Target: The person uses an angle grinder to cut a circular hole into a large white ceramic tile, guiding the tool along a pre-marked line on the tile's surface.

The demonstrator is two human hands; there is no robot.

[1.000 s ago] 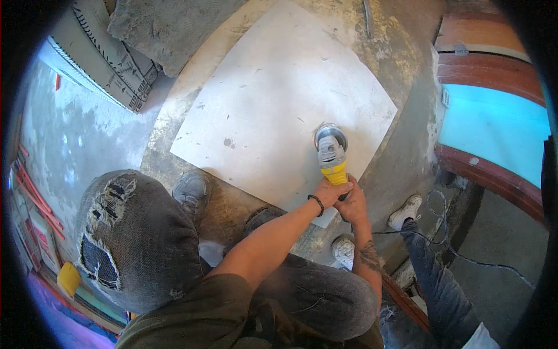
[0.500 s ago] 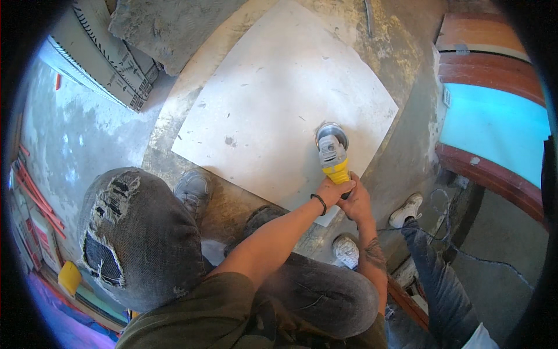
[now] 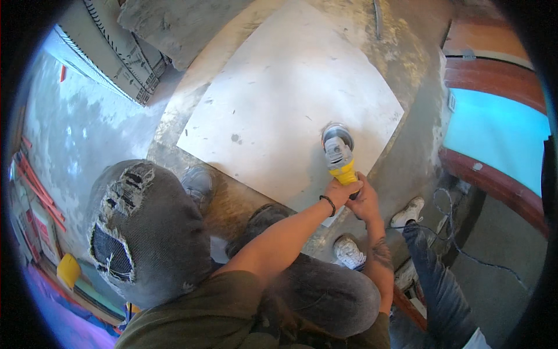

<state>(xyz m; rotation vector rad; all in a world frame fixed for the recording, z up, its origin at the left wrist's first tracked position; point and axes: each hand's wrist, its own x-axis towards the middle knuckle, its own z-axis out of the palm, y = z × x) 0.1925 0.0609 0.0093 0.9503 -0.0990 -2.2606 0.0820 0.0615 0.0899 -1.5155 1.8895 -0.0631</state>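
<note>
A yellow and grey angle grinder (image 3: 342,167) reaches out from my hands, its round metal guard (image 3: 337,134) at the far end over the right part of a large pale tile sheet (image 3: 273,104). My left hand (image 3: 341,191), with a dark bracelet at the wrist, is closed around the near end of the grinder's body. Against it, my right hand (image 3: 364,200) wraps the same rear end from the right side. The guard hides the disc's contact with the sheet. Small grey marks dot the sheet's surface.
Another person's jean-clad leg (image 3: 439,285) and white shoe (image 3: 408,213) are close on the right, beside a dark cable (image 3: 465,254). Packed boxes (image 3: 110,55) and a rough slab (image 3: 174,26) stand far left. A red-brown framed blue panel (image 3: 494,125) is at right.
The view has shifted slightly, so the whole scene sits a little further right. Both hands keep their hold on the grinder, which stays over almost the same part of the sheet.
</note>
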